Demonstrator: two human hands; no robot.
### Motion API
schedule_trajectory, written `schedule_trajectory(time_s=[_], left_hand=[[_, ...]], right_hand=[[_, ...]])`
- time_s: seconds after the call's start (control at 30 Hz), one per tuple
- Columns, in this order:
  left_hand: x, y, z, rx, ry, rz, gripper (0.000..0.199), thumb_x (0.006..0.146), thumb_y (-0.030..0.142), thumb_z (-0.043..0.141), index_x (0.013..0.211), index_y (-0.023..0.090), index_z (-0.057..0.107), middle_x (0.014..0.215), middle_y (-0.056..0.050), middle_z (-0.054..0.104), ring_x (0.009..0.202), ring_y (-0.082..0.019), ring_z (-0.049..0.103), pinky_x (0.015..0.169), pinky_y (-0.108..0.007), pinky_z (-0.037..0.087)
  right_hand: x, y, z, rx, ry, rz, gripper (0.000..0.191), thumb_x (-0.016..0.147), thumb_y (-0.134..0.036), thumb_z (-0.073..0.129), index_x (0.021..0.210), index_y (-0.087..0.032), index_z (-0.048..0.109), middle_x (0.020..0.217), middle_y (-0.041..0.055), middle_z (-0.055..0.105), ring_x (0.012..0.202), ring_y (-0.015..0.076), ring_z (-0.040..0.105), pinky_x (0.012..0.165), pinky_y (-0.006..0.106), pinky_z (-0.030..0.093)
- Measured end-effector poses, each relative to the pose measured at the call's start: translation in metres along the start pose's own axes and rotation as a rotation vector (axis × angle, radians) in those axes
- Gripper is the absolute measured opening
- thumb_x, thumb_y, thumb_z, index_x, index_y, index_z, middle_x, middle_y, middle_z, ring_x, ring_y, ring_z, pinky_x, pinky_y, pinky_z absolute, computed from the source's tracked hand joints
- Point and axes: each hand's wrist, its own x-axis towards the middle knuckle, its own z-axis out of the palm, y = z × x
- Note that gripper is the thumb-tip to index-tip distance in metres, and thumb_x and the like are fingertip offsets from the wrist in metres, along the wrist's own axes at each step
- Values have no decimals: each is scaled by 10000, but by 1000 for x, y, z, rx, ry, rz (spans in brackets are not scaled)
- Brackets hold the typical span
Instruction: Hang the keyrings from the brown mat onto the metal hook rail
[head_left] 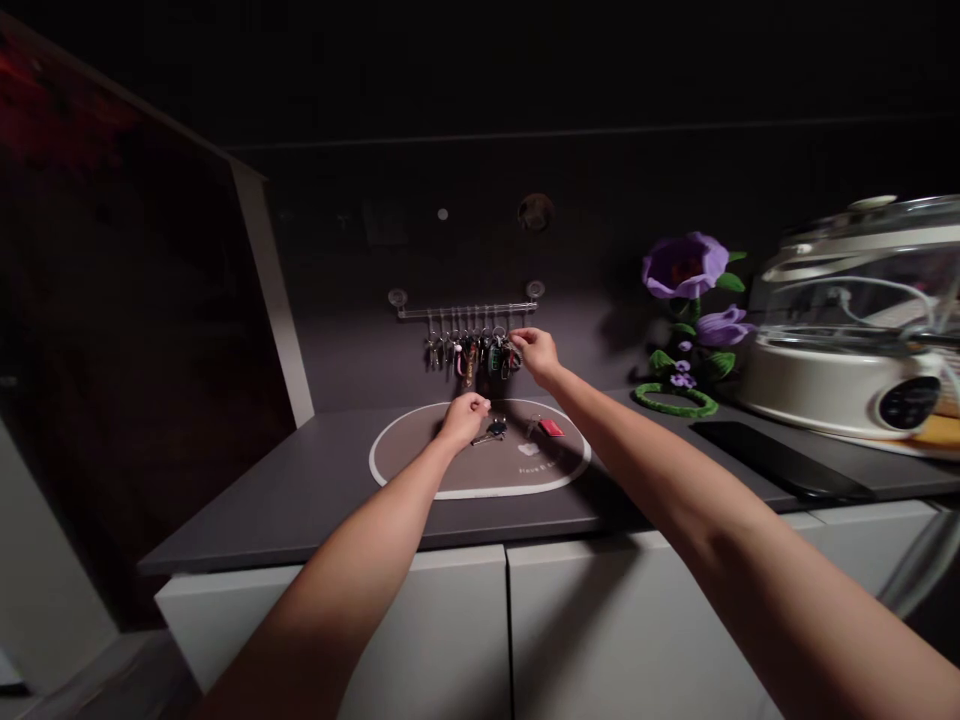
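Note:
Several bunches of keys hang on hooks from a clear rail fixed to the wall. My right hand is at the rail's right end, thumb and finger pinched at the top of the rightmost hanging keys. Lower down, my left hand is held over an oval mat, its fingers closed; whatever they hold is too small to tell. Just right of its fingertips lie keys with a black fob. Another key with a red tag rests farther right on the mat.
A dark counter carries the mat, above white cabinet doors. To the right stand purple artificial flowers with a green ring base, a flat black slab and a white appliance with a clear cover. A dark wall rises behind.

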Motion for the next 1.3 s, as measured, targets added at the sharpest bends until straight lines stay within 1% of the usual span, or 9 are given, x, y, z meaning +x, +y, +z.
schedule_trajectory(time_s=[0.13,0.23,0.4,0.57,0.73,0.83,0.93,1.1,1.3], left_hand=[[-2,3,0,0,-2,-10,75,707,187,552,660,134,577,544,29,511,519,-88,438,565,-222,350],[-4,8,-1,-5,-21,-20,46,687,148,560,650,130,581,543,28,511,524,-87,440,575,-222,358],[-8,13,-3,34,-48,-9,24,659,131,586,661,125,609,587,8,567,565,-96,476,613,-229,379],[-13,16,-6,123,-116,7,45,654,151,606,681,122,628,600,-2,587,568,-100,478,606,-234,381],[-15,15,-7,268,-193,39,127,664,227,630,719,114,649,627,-18,597,591,-108,499,605,-234,386],[-13,12,-6,322,-240,66,202,675,289,628,775,117,663,684,-32,631,617,-118,529,613,-237,397],[-10,9,-4,397,-287,115,240,694,299,602,835,120,678,731,-45,654,658,-133,558,637,-243,414],[-7,7,-1,500,-293,177,256,691,221,582,906,141,697,842,-53,678,772,-150,578,739,-245,434],[-8,11,1,376,-287,48,244,652,143,594,873,124,695,846,-59,670,722,-127,574,728,-244,444]], right_hand=[[-19,-3,-4,117,-51,28,146,738,-168,533,829,-116,635,755,40,661,630,95,551,642,225,434],[-35,-2,-8,178,-98,69,133,750,-173,526,826,-115,617,724,34,652,622,86,550,665,230,434],[-66,10,-19,145,-167,101,119,762,-197,537,821,-119,604,706,31,651,645,89,566,710,241,440],[-85,26,-35,-126,-247,56,126,787,-207,525,822,-124,613,741,53,668,684,114,595,713,242,438],[-88,29,-39,-561,-354,-136,150,799,-189,512,844,-142,647,802,65,687,752,140,604,714,229,407],[-89,27,-36,-712,-412,-220,172,799,-168,499,851,-146,661,857,74,689,776,145,597,698,215,388],[-88,27,-34,-770,-417,-211,198,810,-184,487,882,-148,667,884,79,688,781,144,597,686,206,380],[-86,29,-34,-807,-403,-170,223,818,-191,473,902,-149,676,867,78,691,791,146,597,706,206,381],[-86,31,-33,-823,-407,-167,222,812,-191,481,907,-153,678,878,73,689,800,145,595,717,206,381]])
